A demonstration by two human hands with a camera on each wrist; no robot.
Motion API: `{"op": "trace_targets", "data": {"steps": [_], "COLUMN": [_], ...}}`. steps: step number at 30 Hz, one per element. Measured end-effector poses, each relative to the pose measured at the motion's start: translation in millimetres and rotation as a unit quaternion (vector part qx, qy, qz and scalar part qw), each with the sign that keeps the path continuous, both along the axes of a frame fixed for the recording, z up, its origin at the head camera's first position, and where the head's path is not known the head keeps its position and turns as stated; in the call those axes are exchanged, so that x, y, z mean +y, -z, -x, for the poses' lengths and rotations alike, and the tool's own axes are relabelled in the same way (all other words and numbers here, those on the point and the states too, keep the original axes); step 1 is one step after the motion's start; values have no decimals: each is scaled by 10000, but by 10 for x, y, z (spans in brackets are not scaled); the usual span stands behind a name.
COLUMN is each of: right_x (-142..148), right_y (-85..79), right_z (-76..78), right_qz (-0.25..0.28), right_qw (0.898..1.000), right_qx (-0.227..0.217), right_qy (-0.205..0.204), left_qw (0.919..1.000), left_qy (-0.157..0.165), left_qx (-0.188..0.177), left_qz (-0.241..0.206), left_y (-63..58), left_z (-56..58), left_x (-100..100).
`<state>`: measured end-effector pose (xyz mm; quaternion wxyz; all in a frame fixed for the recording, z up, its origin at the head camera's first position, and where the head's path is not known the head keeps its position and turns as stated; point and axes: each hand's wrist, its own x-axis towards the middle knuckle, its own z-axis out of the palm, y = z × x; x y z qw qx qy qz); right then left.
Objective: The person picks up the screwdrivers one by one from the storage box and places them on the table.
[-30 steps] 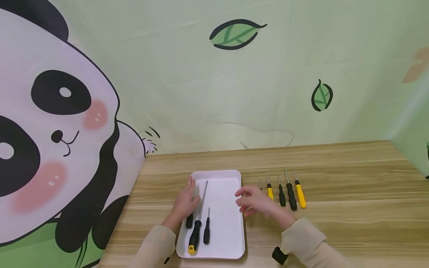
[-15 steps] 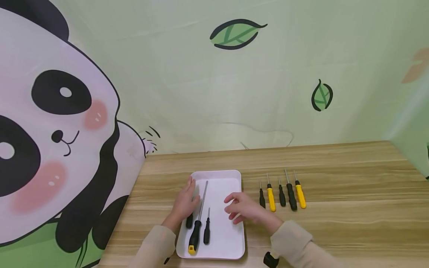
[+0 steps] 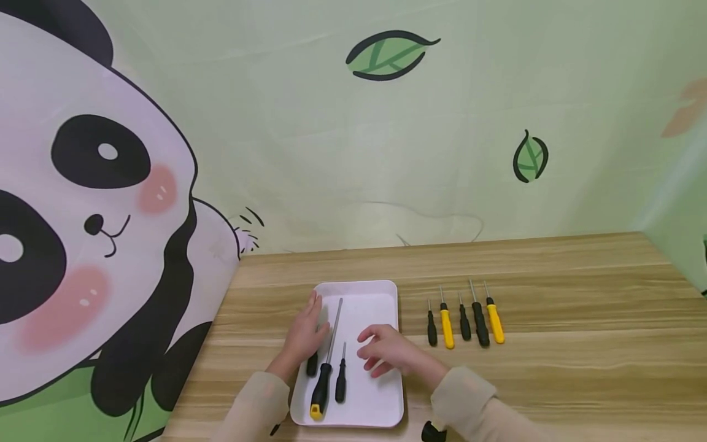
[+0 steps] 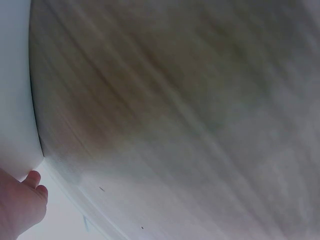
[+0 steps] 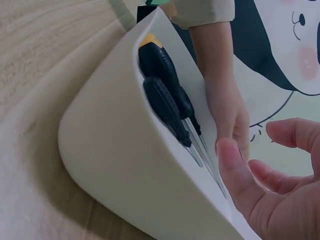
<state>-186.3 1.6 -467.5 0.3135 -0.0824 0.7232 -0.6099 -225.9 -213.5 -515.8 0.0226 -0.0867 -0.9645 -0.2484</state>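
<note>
Tabletop [image 3: 563,374] bears a tray [image 3: 367,307], left hand [image 3: 304,333] outstretched against it, right hand [image 3: 388,351] relaxed above.

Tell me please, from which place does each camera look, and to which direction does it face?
Head: worn on the head, facing forward and down at the tray and table; left hand, right hand and both sleeves show.
Left wrist: worn there, facing mostly the table; part of a hand shows at lower left.
Right wrist: worn there, facing across the tray towards the panda backdrop; right hand shows close, left hand and forearm beyond.
Shared: head and right wrist both show the screwdrivers inside the tray.
</note>
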Motion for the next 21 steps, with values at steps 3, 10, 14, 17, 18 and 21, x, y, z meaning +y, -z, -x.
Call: {"op": "trace_targets", "data": {"steps": [3,10,14,17,18,21], "right_x": [-45,-141,-181,-212,-224,-257], "right_y": [44,138,157,166,168,202], "right_z": [-10,-32,-51,-65,-69,-66], "right_qz": [-8,-175,-247,-262,-283,-264], "right_qw": [10000,9998,9995,9993,9992,9993], "right_qx": [-21,-55,-98,-132,-154,-158], "right_qy": [8,115,188,227,234,196], "left_qw": [10000,10000,9999,9999,10000,10000], "left_qy": [-7,-51,-88,-86,-73,-59], "left_qx": [10,-19,-97,-80,-54,-4], "left_qz": [0,38,-35,-30,-13,19], "left_y": [-10,-29,-38,-35,-33,-32], "left_z": [-4,-12,-13,-11,-11,-14], "left_x": [4,14,19,17,15,9]}}
